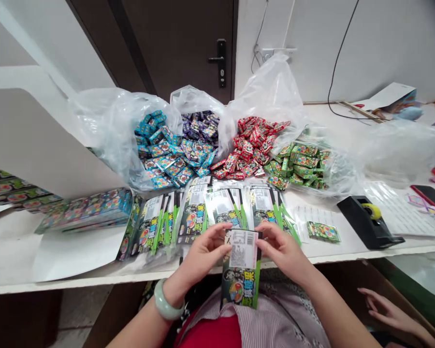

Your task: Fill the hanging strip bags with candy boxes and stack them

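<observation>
Between my two hands is a flat black and green candy packet (pixel 239 285) with a white label on its upper part, held upright over my lap in front of the table edge. My left hand (pixel 209 245) pinches its upper left edge, thumb in front. On the other side, my right hand (pixel 281 245) pinches the upper right edge. Just beyond my hands stand rows of similar packets (pixel 194 212) in clear plastic. A jade-coloured bangle (pixel 167 300) circles my left wrist.
Clear bags hold blue packs (pixel 174 164), purple packs (pixel 203 126), red packs (pixel 252 145) and green packs (pixel 306 162). A tape dispenser (pixel 368 222) and a single green pack (pixel 323 231) lie right. Boxes (pixel 90 210) stand left. Another person's hand (pixel 391 311) shows lower right.
</observation>
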{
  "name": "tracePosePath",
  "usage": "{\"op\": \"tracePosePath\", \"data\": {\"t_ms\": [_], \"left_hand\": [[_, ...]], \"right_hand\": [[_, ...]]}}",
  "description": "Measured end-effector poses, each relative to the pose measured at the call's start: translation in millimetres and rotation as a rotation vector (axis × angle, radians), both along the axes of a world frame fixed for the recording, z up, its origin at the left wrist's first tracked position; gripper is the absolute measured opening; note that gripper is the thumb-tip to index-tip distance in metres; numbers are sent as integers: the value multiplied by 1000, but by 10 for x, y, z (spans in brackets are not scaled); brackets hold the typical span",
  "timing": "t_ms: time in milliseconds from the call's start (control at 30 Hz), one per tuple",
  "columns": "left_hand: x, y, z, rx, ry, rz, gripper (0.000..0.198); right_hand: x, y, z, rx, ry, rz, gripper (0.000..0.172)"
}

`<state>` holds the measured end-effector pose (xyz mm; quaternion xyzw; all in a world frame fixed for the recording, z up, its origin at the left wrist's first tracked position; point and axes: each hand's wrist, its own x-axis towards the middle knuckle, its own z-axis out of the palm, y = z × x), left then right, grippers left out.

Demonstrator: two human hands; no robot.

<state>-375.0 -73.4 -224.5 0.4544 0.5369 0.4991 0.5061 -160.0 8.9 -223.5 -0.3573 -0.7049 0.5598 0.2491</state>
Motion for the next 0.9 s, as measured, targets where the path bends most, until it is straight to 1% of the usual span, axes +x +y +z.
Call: {"op": "tracePosePath", "data": {"t_ms": [67,133,167,200,233,300,367,433,500,533,567,600,633,667,700,767,800,833,900], "left_hand": [[2,12,-4,22,69,57,29],[12,53,-3,72,102,141,20],[18,78,1,92,99,157,18],[23,102,7,104,85,151,18],[27,124,13,109,66,130,18],[33,153,22,97,32,93,17],[36,165,26,77,26,89,16],[36,167,33,86,51,105,15],[31,170,51,126,77,104,14],[27,174,63,138,77,100,14],[21,178,77,137,60,98,13],[15,182,92,123,29,98,12],[8,186,105,99,-8,97,15],[1,189,116,75,-37,93,21],[-5,191,127,64,-52,85,24],[-12,189,148,83,-47,56,18],[-11,187,161,104,-40,40,12],[-7,187,177,125,-39,31,9],[11,190,218,132,-51,38,10]], "right_hand": [[18,26,-3,188,-62,2,15],[11,64,-1,361,-22,8,15],[3,84,-1,406,22,14,14],[-7,102,-1,412,70,14,13],[-14,118,-2,384,110,8,12],[-23,143,2,268,150,-7,12],[-25,155,15,178,142,-8,14],[-34,155,32,176,109,-9,17],[-54,150,41,151,109,-62,14],[-66,148,41,101,133,-96,10],[-76,146,40,36,163,-124,12],[-83,145,41,-23,191,-140,18],[-83,143,46,-49,205,-140,22],[-77,140,58,-33,200,-124,21],[-66,135,77,19,179,-94,15],[-36,119,136,150,110,-20,6],[-25,109,172,196,79,15,5],[-20,100,207,218,55,32,6],[-37,88,268,202,13,11,8]]}}
